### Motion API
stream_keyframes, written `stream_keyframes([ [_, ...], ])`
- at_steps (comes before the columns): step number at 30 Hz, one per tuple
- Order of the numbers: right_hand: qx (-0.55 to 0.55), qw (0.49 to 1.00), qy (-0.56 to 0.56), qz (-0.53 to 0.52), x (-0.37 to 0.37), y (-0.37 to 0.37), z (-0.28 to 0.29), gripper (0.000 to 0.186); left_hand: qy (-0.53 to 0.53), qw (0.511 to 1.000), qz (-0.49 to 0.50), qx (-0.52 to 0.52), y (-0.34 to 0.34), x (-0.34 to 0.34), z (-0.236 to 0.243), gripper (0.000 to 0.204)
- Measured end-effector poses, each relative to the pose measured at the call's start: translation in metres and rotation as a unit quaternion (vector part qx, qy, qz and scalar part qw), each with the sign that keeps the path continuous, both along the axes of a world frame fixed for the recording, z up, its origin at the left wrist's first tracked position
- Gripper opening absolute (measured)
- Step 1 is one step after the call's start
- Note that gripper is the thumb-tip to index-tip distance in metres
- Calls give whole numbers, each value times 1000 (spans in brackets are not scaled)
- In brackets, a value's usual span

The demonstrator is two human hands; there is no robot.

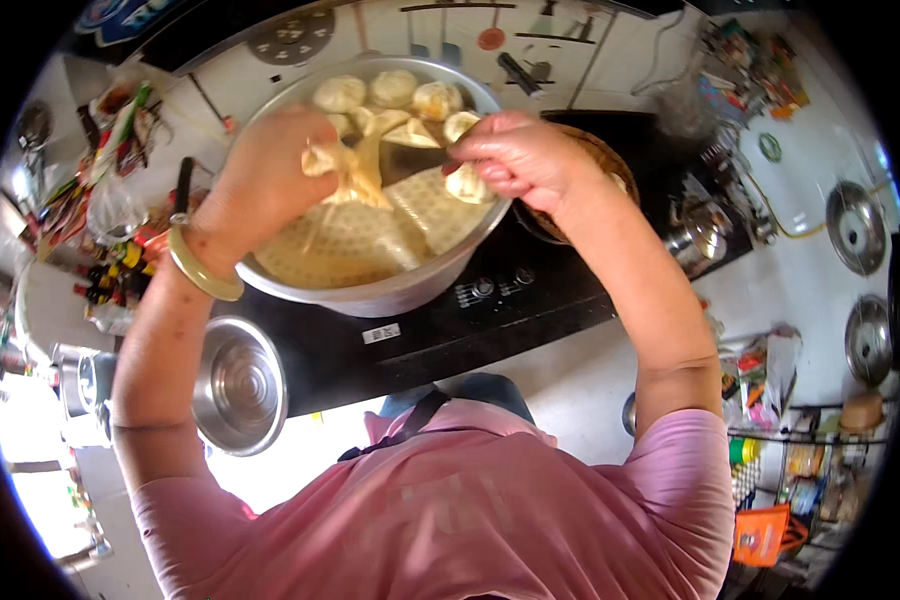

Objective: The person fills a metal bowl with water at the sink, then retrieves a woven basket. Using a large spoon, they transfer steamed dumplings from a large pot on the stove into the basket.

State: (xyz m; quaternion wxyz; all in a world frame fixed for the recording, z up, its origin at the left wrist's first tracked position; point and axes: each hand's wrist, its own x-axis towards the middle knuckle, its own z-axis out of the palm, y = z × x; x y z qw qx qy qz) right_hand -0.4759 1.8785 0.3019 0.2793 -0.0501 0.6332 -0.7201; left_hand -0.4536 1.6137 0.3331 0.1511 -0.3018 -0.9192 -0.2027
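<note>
A wide silver steamer pot [365, 298] with a perforated tray [300, 245] inside stands in front of me. Several pale steamed buns [393, 88] sit along its far side. Over the pot's left half, my left hand [275, 170] is closed on a limp, pale yellow piece [363, 180], whose material I cannot make out. My right hand [525, 160] is at the pot's right rim with its fingers curled together. Close below its fingertips is a bun [465, 185]. Whatever those fingers hold, if anything, is hidden.
Under the pot is a black stove [420, 350] with knobs on its front. A round brown basket [600, 150] stands right of the pot, beside a metal kettle [697, 240]. An empty steel basin [238, 385] lies lower left. Bottles [115, 270] crowd the left side.
</note>
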Motion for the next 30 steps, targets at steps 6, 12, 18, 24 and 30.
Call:
stream_keyframes([
  [6,30,990,100,-100,32,107,42,14,103,985,-135,28,97,-22,36,26],
  [12,70,981,69,-166,44,224,24,16,97,987,-122,-35,227,-50,5,19],
  [18,46,976,6,-212,13,319,-49,15,-41,996,-39,-61,347,-78,-53,18],
  [24,44,978,-15,-202,-53,378,-131,15,-77,995,-28,62,414,-156,-174,16],
  [30,104,975,31,-193,-114,383,-170,14,-35,998,2,-55,437,-234,-275,21],
])
